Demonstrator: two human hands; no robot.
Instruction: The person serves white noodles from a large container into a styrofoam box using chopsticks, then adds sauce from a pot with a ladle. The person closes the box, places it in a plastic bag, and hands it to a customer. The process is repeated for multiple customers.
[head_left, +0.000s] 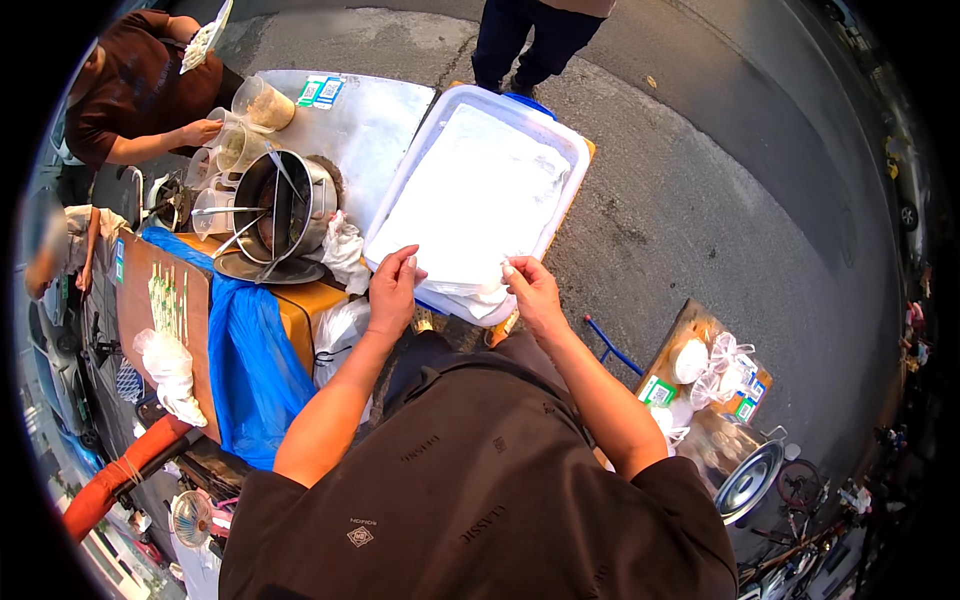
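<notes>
A translucent plastic tub (572, 176) stands in front of me, and a bright white sheet (472, 180) lies over its contents. Glare hides the sheet's weave and what is under it. At the tub's near left corner is my left hand (394, 292), thumb and forefinger close together; whether the sheet is between them is unclear. My right hand (535, 296) pinches the sheet's near right edge between thumb and fingers. Between the hands, the sheet's near edge (463, 288) looks folded and layered.
Left of the tub stand a divided steel pot (289, 206) with utensils, clear plastic jugs (262, 105) and a metal tabletop (367, 120). A person (142, 97) holds a plate of food there. A board with bagged items (720, 367) and a steel-lidded container (750, 480) are at right.
</notes>
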